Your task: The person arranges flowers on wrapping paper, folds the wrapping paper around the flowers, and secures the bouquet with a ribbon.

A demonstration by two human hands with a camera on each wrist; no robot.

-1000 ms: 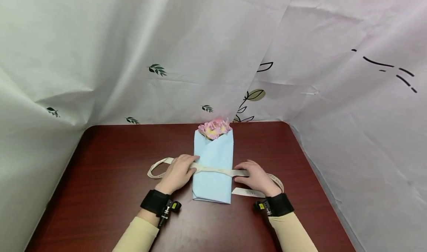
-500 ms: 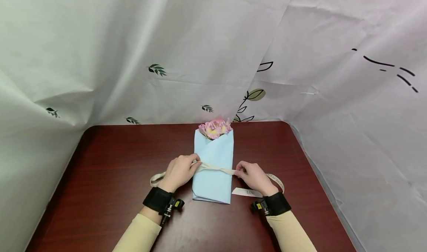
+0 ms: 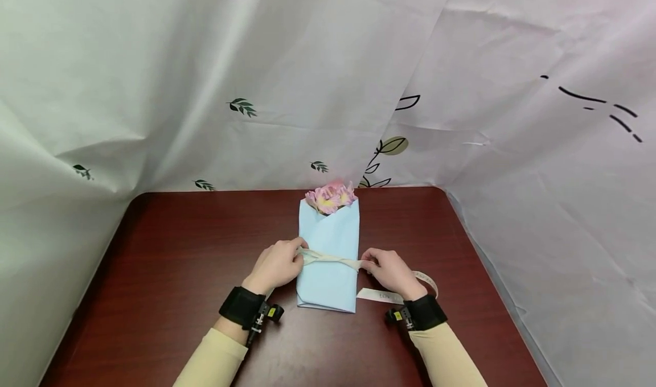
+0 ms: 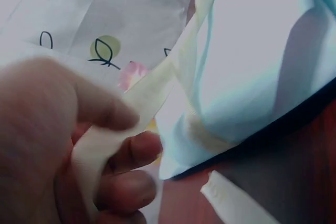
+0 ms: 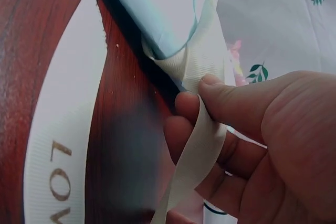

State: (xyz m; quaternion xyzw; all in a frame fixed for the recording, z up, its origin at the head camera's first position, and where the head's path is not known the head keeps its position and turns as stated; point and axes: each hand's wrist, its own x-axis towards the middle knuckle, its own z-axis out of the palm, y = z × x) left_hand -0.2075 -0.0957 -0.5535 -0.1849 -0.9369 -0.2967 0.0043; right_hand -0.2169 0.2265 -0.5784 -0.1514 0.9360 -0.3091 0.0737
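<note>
A flat bundle in light blue wrapping paper (image 3: 328,233) lies mid-table, with a pink and yellow flower (image 3: 330,197) showing at its top. A cream ribbon (image 3: 334,258) crosses its front, its two strands overlapping there. At the bundle's left edge my left hand (image 3: 274,267) holds one strand; in the left wrist view that ribbon (image 4: 149,93) passes between thumb and curled fingers. My right hand (image 3: 392,270) is at the right edge, pinching the other strand (image 5: 205,135) between thumb and fingertips. One ribbon tail (image 5: 58,119), with printed letters, lies beside the right hand.
The bundle rests on a dark red-brown table (image 3: 195,233) with rounded far corners. Behind and beside the table hangs a pale cloth (image 3: 318,62) printed with leaves. Each wrist wears a black strap (image 3: 241,307) with a small camera.
The ribbon loop left of my left hand has drawn in out of sight. My right fingers have closed into a pinch on the ribbon, and the strands across the bundle have separated slightly on the left.
</note>
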